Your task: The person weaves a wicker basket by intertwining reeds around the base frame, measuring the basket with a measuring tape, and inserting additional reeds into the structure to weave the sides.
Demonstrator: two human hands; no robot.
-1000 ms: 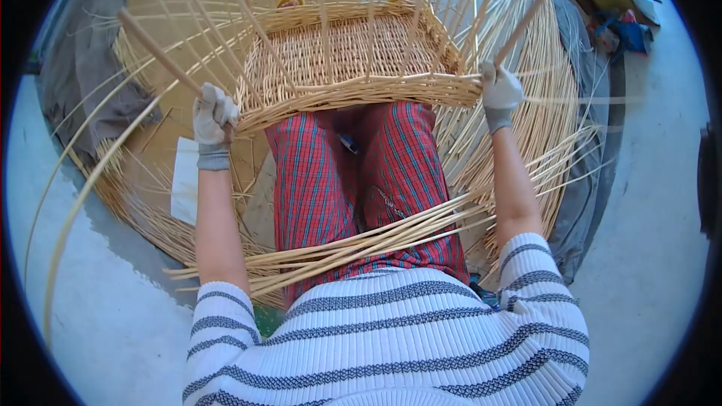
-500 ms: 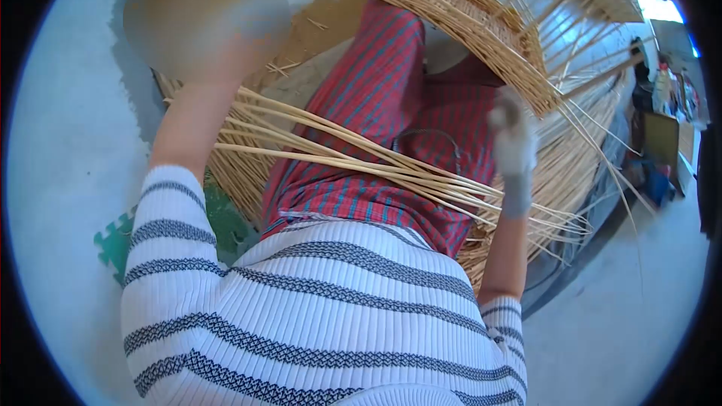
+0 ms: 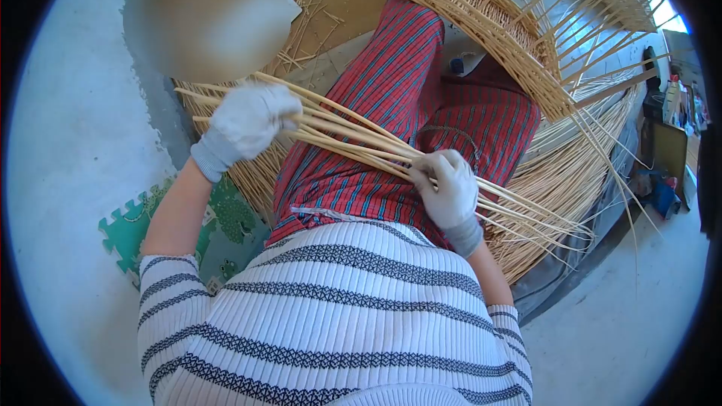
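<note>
Rods [image 3: 361,136] — pale, slender, crossing | left hand [image 3: 252,116], right hand [image 3: 451,189] — both closed on them

A green foam mat [image 3: 124,229] with a jigsaw edge and a darker printed pattern is seen at the left, laid on the pale floor [image 3: 68,150]. The upper left is hidden by a blurred oval, beside which a white corner [image 3: 290,9] is shown. Grey cloth [image 3: 553,297] is spread on the floor at the right. Farther right, a blue item [image 3: 665,197] is seen near a tan panel [image 3: 669,149], and small mixed items [image 3: 690,101] are crowded behind it.
</note>
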